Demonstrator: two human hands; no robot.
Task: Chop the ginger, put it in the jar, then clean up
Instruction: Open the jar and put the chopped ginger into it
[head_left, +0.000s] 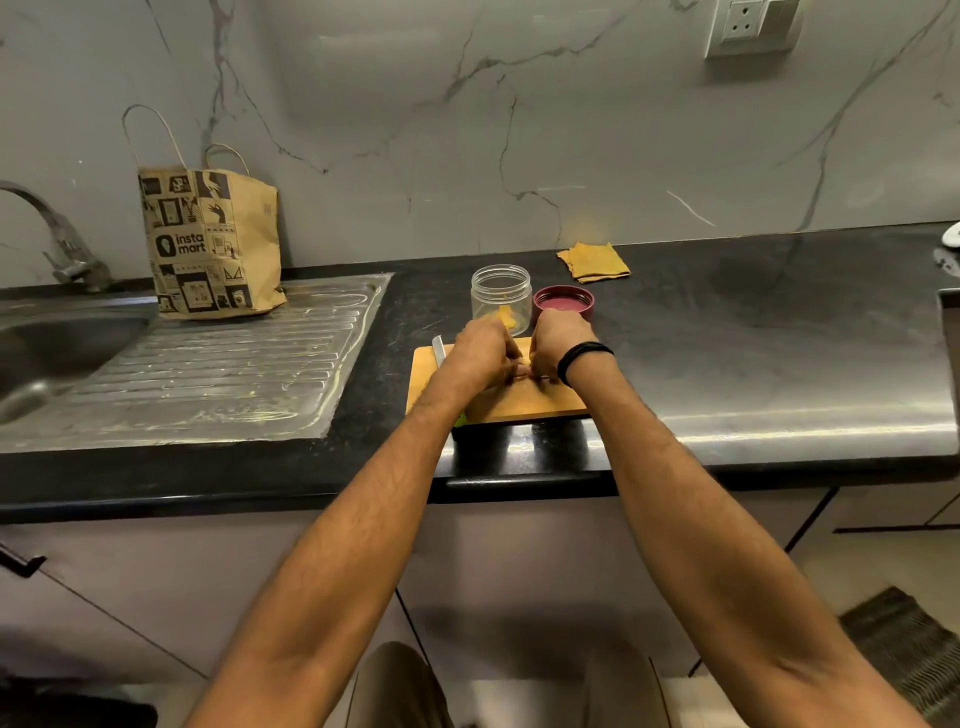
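While both hands rest on the wooden chopping board (550, 402), the left hand (480, 353) and the right hand (553, 345) sit knuckles-up and side by side near the board's middle. The fingers (521, 370) of both hands are curled down and inward, and their tips meet on the board surface between the two hands. Whether they pinch anything cannot be told, as the backs of the hands cover that spot.

Yellow ginger pieces (506, 317) lie at the bottom of the clear jar (501, 291). The jar stands open on the bench (753, 338) at 12 o'clock from the board, just beyond the knuckles and apart from the fingertips. The maroon lid (563, 304) lies inside-up just beside the jar at its 3 o'clock.

A knife blade (439, 349) shows at 9 o'clock from the left hand, along the board's left edge. A folded yellow cloth (594, 262) lies at 1 o'clock from the jar, well apart. A printed paper bag (213, 244) stands on the sink drainboard (208, 374) at 10 o'clock from the board.
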